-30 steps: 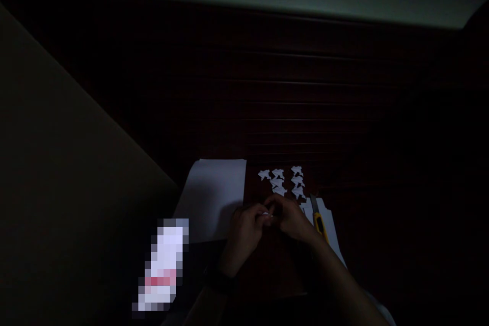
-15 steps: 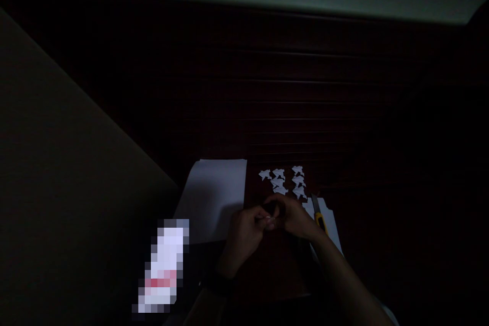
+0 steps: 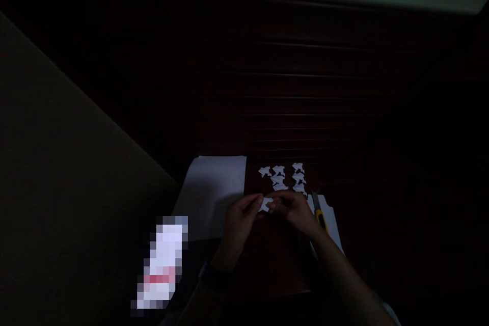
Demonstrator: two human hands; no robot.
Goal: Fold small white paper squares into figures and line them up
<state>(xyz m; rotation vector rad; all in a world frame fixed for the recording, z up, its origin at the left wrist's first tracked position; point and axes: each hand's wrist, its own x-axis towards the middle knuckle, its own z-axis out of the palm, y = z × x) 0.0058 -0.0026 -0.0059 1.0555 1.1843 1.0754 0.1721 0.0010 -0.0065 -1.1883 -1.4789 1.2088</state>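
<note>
A small piece of folded white paper [image 3: 265, 205] is pinched between my two hands, just above the dark table. My left hand [image 3: 239, 219] grips its left side between thumb and fingers, and a dark band circles that wrist. On the right side, my right hand [image 3: 296, 211] holds it the same way. Part of the paper is hidden behind the fingertips. Right beyond my hands lie several small folded paper figures [image 3: 278, 180] with pointed ends, in uneven columns. The dim light hides their finer folds.
White paper sheets [image 3: 214, 183] lie to the left. To the right, a yellow utility knife [image 3: 320, 218] with its blade out rests on more white paper [image 3: 331, 219]. A blurred-out bright object [image 3: 162, 254] is at lower left. Dark ridged panelling [image 3: 282, 97] rises behind.
Both hands have shifted slightly forward and turned the folded paper, so more of its white face shows between the fingers. The view has tilted a little; the paper figures stay in place.
</note>
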